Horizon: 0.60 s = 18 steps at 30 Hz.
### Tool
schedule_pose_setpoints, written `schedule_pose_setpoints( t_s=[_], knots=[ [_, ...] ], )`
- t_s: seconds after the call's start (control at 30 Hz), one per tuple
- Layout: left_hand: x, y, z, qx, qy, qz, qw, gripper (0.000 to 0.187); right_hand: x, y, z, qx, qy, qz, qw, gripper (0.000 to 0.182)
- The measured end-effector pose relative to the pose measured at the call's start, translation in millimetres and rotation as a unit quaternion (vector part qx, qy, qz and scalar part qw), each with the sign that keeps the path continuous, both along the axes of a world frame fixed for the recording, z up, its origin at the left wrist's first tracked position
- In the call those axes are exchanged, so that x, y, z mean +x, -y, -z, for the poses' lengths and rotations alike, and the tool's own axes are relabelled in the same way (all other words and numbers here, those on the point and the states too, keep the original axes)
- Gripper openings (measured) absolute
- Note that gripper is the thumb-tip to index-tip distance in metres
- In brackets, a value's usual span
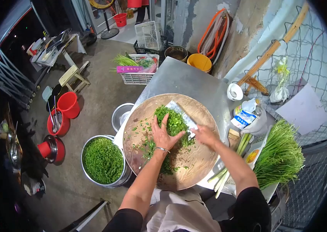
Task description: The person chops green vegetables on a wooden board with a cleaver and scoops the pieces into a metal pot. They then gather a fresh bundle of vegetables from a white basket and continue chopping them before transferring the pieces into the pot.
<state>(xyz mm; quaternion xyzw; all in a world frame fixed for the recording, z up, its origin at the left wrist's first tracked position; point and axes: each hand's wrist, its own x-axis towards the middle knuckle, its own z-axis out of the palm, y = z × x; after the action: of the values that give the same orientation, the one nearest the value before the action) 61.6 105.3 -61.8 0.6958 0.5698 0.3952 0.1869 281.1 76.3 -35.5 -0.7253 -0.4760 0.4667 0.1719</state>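
A heap of chopped greens (175,123) sits on the round wooden chopping board (204,162). My left hand (163,133), with a bracelet at the wrist, rests against the near left side of the heap, its fingers spread. My right hand (206,136) is closed round the handle of a cleaver (186,120). The blade stands along the right side of the heap, so the greens lie between it and my left hand. Loose green bits are scattered over the left part of the board. The cleaver's lower edge is hidden by greens.
Beside the board's left stands a metal pot of chopped greens (103,160) and a metal bowl (122,115). Long uncut greens (281,152), pale stalks (221,179) and a white cup (234,92) are on the right. Red buckets (68,105) and a vegetable crate (138,79) stand on the floor.
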Motion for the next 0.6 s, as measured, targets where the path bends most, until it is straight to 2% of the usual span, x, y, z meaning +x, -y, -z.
schedule_pose_setpoints(
  t_s=[0.03, 0.1, 0.2, 0.27, 0.4, 0.6],
  knots=[
    [4.5, 6.3, 0.0, 0.000, 0.008, -0.029, 1.000, 0.106, -13.6, 13.2, 3.2, 0.020, 0.103, -0.049, 0.993, 0.036],
    [8.2, 12.5, 3.9, 0.010, 0.048, -0.068, 0.997, 0.096, -58.0, 29.7, -54.0, -0.049, 0.117, -0.064, 0.990, 0.031],
    [5.8, 18.4, 3.4, 0.002, 0.096, -0.082, 0.992, 0.083, -69.1, 50.4, 0.5, 0.031, -0.018, -0.029, 0.999, 0.027],
    [3.0, 18.5, 5.5, 0.002, 0.096, -0.078, 0.992, 0.083, -75.3, 57.8, 12.0, 0.054, -0.124, 0.021, 0.991, 0.024],
    [1.1, 23.3, 1.0, 0.006, 0.124, -0.075, 0.989, 0.079, -79.6, 65.3, 9.7, 0.055, -0.133, 0.038, 0.989, 0.020],
    [-11.9, 31.0, -19.1, 0.026, 0.158, -0.063, 0.985, 0.074, -101.2, 74.9, -25.2, 0.063, -0.094, 0.065, 0.991, 0.020]
  ],
)
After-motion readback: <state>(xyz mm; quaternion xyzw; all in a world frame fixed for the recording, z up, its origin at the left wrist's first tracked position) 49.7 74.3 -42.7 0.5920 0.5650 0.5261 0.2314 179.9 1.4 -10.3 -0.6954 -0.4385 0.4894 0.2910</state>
